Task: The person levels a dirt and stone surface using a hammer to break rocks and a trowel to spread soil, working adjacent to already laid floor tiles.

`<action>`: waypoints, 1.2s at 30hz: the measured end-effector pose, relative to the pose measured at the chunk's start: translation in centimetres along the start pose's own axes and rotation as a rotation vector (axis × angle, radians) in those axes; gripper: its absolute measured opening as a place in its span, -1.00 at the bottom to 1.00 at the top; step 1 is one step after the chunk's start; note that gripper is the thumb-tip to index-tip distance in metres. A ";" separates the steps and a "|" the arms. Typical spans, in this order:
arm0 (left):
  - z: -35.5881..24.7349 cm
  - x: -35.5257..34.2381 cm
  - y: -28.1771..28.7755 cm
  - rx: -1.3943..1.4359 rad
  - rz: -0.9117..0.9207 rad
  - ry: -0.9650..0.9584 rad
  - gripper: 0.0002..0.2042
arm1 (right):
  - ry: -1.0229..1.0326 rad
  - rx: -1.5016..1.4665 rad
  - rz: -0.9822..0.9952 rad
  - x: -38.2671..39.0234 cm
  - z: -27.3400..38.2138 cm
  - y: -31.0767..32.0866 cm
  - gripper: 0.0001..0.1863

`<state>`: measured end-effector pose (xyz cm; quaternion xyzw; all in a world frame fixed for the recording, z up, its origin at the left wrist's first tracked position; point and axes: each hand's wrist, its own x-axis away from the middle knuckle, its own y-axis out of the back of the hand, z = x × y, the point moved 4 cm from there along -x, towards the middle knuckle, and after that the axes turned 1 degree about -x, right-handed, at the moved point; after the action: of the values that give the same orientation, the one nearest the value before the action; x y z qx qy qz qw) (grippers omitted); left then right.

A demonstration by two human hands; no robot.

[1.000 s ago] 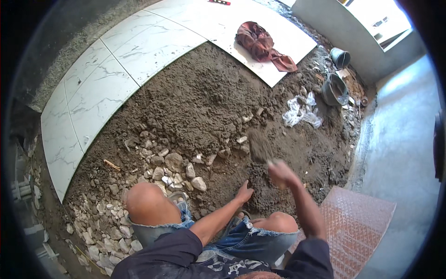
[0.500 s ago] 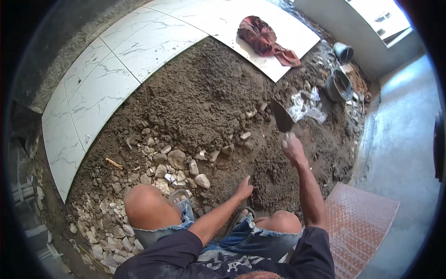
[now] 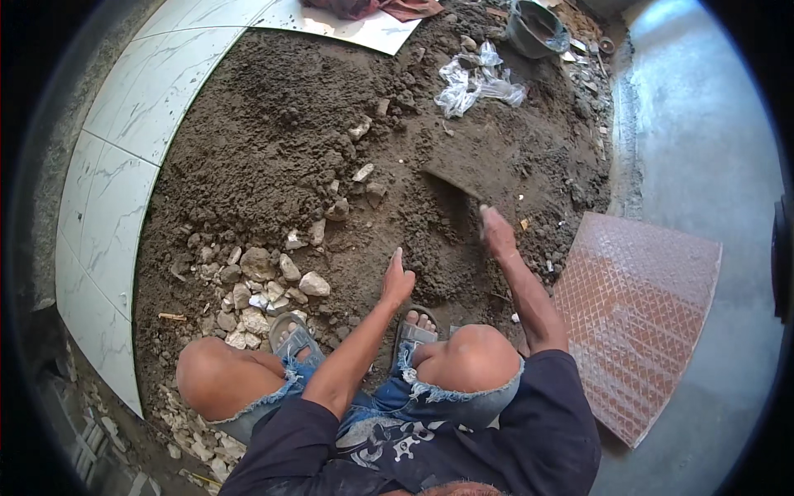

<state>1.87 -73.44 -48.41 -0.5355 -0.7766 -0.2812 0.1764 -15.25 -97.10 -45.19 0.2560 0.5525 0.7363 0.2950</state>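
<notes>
My right hand (image 3: 499, 233) is wrapped round the handle of a trowel (image 3: 454, 183). The dark blade appears nearly edge-on, low over damp grey-brown sand or mortar (image 3: 430, 223) in front of me; whether it touches is hard to tell. My left hand (image 3: 398, 283) holds nothing I can see. It hovers near the loose heap's left side, one finger stretched out and the others loosely bent. Pale stones (image 3: 314, 284) lie to its left, by my sandalled feet.
Marbled white tiles (image 3: 120, 186) border the soil on the left and far side, with a dark red cloth (image 3: 405, 8) on them. Crumpled clear plastic (image 3: 475, 83) and a dark bucket (image 3: 533, 31) lie beyond. A brown ridged tile (image 3: 637, 314) rests on the smooth grey floor (image 3: 695, 149) at right.
The trowel has come down from its raised position toward the soil, its blade turned nearly edge-on. My left hand has moved slightly forward. The whole view has shifted, bringing the ground nearer.
</notes>
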 end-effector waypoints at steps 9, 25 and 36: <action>-0.2 -0.8 -1.3 -0.041 -0.049 -0.091 -0.30 | -0.175 -0.256 -0.063 -0.7 -1.8 2.5 -0.72; 1.5 -1.9 0.6 -0.069 -0.065 -0.012 -0.32 | -0.334 -0.375 0.156 -0.1 -4.5 0.7 -0.60; 1.3 -1.3 1.0 -0.140 -0.069 -0.030 -0.32 | -0.153 -0.272 0.534 0.8 -2.5 0.8 -0.68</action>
<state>3.34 -73.31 -49.94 -0.5237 -0.7755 -0.3328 0.1170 -17.70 -98.36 -45.01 0.4051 0.3379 0.8336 0.1634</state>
